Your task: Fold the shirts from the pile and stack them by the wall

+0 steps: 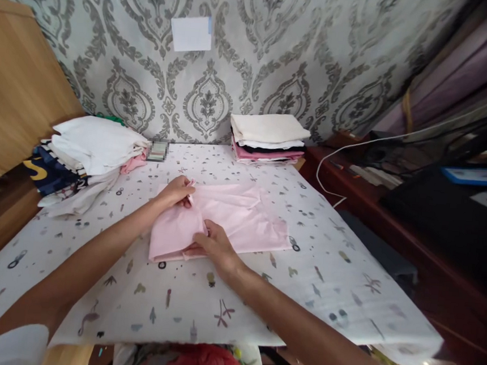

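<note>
A pale pink garment [240, 216] lies on the patterned cloth in front of me, its left part folded over toward the middle. My left hand [178, 191] pinches the far edge of the folded part. My right hand [216, 245] grips the near edge of that same flap, thumb on top and the other fingers partly hidden. Some creases run across the right part of the garment, which lies flat. What kind of garment it is, I cannot tell.
A neat stack of folded clothes [269, 131] stands at the back right by the wall. Loose clothes [93, 146] are heaped at the left. A small pixelated item [157, 151] lies near them. A white cable [319, 172] hangs over the dark red furniture [335, 153] on the right.
</note>
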`<state>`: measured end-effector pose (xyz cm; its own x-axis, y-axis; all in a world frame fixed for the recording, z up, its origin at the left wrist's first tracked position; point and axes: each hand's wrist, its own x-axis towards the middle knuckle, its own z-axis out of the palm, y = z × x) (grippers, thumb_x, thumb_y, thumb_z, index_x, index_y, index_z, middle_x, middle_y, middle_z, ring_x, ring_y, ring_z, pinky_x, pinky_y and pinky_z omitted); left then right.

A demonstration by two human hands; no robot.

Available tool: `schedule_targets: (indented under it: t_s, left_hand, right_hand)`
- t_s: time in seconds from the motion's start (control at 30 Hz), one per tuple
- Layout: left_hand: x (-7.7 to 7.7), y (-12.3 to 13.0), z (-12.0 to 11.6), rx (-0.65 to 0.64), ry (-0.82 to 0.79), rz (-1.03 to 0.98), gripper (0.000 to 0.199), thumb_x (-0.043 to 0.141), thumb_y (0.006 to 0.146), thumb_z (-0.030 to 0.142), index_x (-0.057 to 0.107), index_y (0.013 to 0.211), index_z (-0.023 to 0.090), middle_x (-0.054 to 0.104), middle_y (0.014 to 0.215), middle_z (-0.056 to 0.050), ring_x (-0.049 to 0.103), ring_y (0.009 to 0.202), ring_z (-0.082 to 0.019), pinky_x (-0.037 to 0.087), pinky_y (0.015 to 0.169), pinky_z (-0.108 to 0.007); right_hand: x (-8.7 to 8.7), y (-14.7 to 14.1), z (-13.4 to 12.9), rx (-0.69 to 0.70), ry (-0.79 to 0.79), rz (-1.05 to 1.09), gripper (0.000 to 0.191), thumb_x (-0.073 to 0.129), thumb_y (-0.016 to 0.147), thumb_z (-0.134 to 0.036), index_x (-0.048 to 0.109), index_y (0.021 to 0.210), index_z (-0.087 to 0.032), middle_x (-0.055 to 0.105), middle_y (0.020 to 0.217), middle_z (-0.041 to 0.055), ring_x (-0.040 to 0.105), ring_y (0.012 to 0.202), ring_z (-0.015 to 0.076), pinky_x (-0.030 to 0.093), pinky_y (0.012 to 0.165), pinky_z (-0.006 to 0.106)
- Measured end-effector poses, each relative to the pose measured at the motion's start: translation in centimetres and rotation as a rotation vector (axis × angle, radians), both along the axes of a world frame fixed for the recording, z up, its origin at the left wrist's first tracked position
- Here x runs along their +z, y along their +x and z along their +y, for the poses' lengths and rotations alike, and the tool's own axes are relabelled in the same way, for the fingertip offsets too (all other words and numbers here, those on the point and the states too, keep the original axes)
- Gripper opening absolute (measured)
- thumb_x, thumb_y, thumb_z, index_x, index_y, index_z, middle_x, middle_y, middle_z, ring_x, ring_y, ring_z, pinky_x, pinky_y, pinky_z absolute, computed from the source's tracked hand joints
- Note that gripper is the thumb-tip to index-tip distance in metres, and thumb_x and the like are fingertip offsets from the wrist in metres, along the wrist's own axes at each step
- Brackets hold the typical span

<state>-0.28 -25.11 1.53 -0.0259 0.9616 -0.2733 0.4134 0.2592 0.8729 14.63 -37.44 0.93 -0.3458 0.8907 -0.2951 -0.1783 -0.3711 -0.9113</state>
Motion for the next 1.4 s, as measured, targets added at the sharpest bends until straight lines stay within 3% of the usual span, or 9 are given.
schedule_targets:
  t_s: [0.17, 0.33, 0.47, 0.6, 0.73, 0.83, 1.0, 1.13, 1.4]
  left_hand:
    - [-0.9, -0.2, -0.5, -0.022, 0.052, -0.002, 0.023, 0.048, 0.098, 0.043, 0.046, 0.089, 0.021, 0.058, 0.055, 0.004, 0.056, 0.039, -0.011, 0.035, 0.040, -0.019]
    - [-1.8, -1.7, -2.0, -0.177, 0.529, 0.293, 0.021, 0.046, 0.094, 0.037, 0.058, 0.099, 0.020, 0.071, 0.089, -0.006, 0.069, 0.080, -0.020, 0.054, 0.076, -0.033]
    - [-3.3, -1.6, -2.8, -0.391, 0.629, 0.568, 0.049, 0.039, 0.096, 0.043, 0.050, 0.136, 0.015, 0.053, 0.146, -0.016, 0.048, 0.137, -0.028, 0.034, 0.115, -0.046]
    - [-4.1, -1.3, -3.0, -0.538, 0.481, 0.721, 0.062, 0.034, 0.099, 0.047, 0.037, 0.150, 0.012, 0.030, 0.163, -0.016, 0.022, 0.153, -0.028, 0.014, 0.124, -0.050]
    - [-3.1, -2.5, -2.7, -0.520, 0.534, 0.580, 0.057, 0.030, 0.100, 0.045, 0.040, 0.149, 0.015, 0.040, 0.158, -0.014, 0.035, 0.147, -0.024, 0.025, 0.121, -0.044]
    - [-1.8, -3.3, -1.9, -0.446, 0.645, 0.483, 0.044, 0.035, 0.099, 0.034, 0.054, 0.136, 0.019, 0.060, 0.139, -0.011, 0.055, 0.128, -0.024, 0.040, 0.110, -0.041]
    - [-1.3, -2.7, -0.7, -0.512, 0.651, 0.523, 0.033, 0.040, 0.093, 0.018, 0.066, 0.111, 0.021, 0.067, 0.103, -0.007, 0.063, 0.097, -0.022, 0.048, 0.091, -0.038]
    - [-1.8, -1.8, -0.4, -0.545, 0.630, 0.596, 0.025, 0.044, 0.088, 0.015, 0.066, 0.098, 0.021, 0.066, 0.095, -0.006, 0.061, 0.094, -0.024, 0.047, 0.085, -0.037]
    - [-2.1, -2.1, -0.2, -0.409, 0.661, 0.512, 0.014, 0.048, 0.085, 0.016, 0.061, 0.087, 0.021, 0.065, 0.084, -0.003, 0.058, 0.078, -0.020, 0.045, 0.074, -0.033]
  right_hand:
    - [0.2, 1.1, 0.4, 0.050, -0.140, 0.026, 0.013, 0.058, 0.083, -0.016, 0.056, 0.095, -0.017, 0.066, 0.066, -0.0004, 0.070, 0.060, 0.0177, 0.061, 0.067, 0.032]
    - [-0.1, 1.1, 0.6, 0.101, -0.154, 0.004, 0.008, 0.054, 0.092, -0.021, 0.058, 0.094, -0.015, 0.067, 0.063, 0.0031, 0.071, 0.059, 0.0184, 0.059, 0.062, 0.029]
    - [-0.5, 1.1, 0.5, 0.174, -0.148, -0.033, 0.009, 0.053, 0.091, -0.017, 0.060, 0.095, -0.014, 0.067, 0.061, 0.0023, 0.070, 0.058, 0.0168, 0.057, 0.059, 0.026]
    - [0.2, 1.9, 0.6, 0.225, -0.068, -0.245, 0.013, 0.051, 0.092, -0.020, 0.059, 0.101, -0.015, 0.065, 0.061, 0.0002, 0.064, 0.050, 0.0153, 0.050, 0.051, 0.025]
    - [1.1, 3.2, 2.2, 0.093, 0.454, -0.739, 0.020, 0.053, 0.093, -0.024, 0.062, 0.109, -0.017, 0.065, 0.066, -0.0012, 0.061, 0.059, 0.0143, 0.043, 0.058, 0.025]
    - [1.1, 3.2, 4.3, 0.040, 0.663, -1.014, 0.023, 0.050, 0.095, -0.018, 0.066, 0.110, -0.019, 0.070, 0.085, 0.0034, 0.064, 0.079, 0.0168, 0.043, 0.067, 0.027]
    - [0.2, 1.4, 7.3, 0.110, 0.781, -1.277, 0.029, 0.046, 0.097, -0.018, 0.068, 0.116, -0.020, 0.067, 0.115, 0.0093, 0.066, 0.094, 0.0215, 0.044, 0.073, 0.030]
    - [0.0, 0.4, 7.8, 0.193, 0.817, -1.365, 0.030, 0.041, 0.098, -0.016, 0.069, 0.109, -0.020, 0.067, 0.113, 0.0090, 0.066, 0.093, 0.0221, 0.045, 0.071, 0.031]
    - [0.4, 0.3, 7.0, 0.193, 0.790, -1.387, 0.028, 0.038, 0.098, -0.014, 0.063, 0.111, -0.017, 0.065, 0.115, 0.0106, 0.065, 0.097, 0.0223, 0.047, 0.075, 0.032]
